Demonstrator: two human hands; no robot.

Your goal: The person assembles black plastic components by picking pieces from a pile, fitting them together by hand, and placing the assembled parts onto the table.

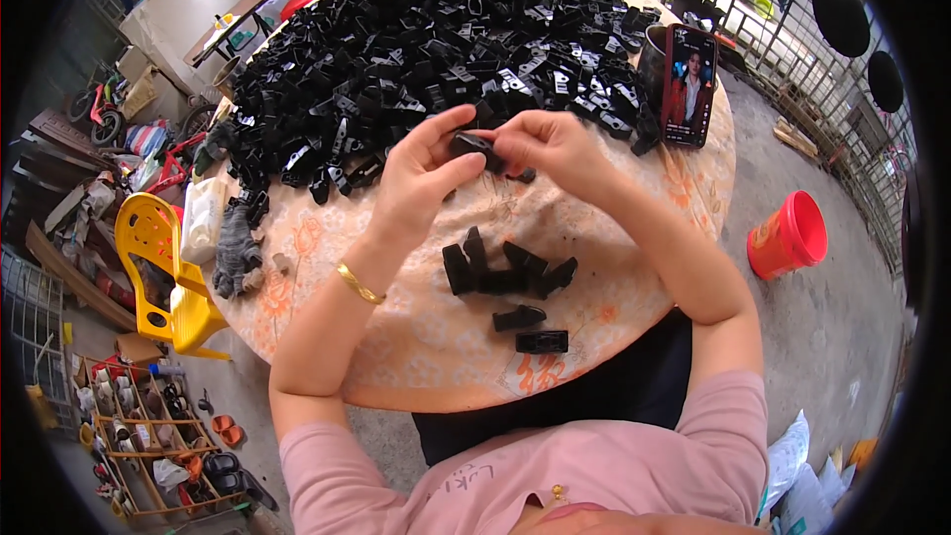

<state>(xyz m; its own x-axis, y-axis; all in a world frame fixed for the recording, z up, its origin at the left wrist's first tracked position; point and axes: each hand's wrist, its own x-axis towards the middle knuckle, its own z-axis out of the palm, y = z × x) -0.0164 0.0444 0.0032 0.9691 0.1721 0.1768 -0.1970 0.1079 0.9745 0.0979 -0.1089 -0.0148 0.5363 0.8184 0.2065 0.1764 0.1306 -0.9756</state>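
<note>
Between my two hands, over the near edge of a big heap, is a small black plastic part (474, 146). My left hand (411, 178) grips it between thumb and fingers. The fingers of my right hand (555, 151) are pinched together at its right end; my fingertips partly cover it. Beyond my hands, the heap of similar black plastic parts (426, 59) covers the far half of the round table (396, 347), which has a floral cloth. Closer to me lies a loose cluster of several black parts (500, 280), with two single ones below, one of them a rectangular piece (542, 342).
A phone (690, 89) leans upright against a metal container at the table's right. A grey cloth (238, 250) lies at the left edge, beside a yellow plastic chair (163, 267). A red bucket (790, 238) stands on the floor at right, a shoe rack (149, 436) at lower left.
</note>
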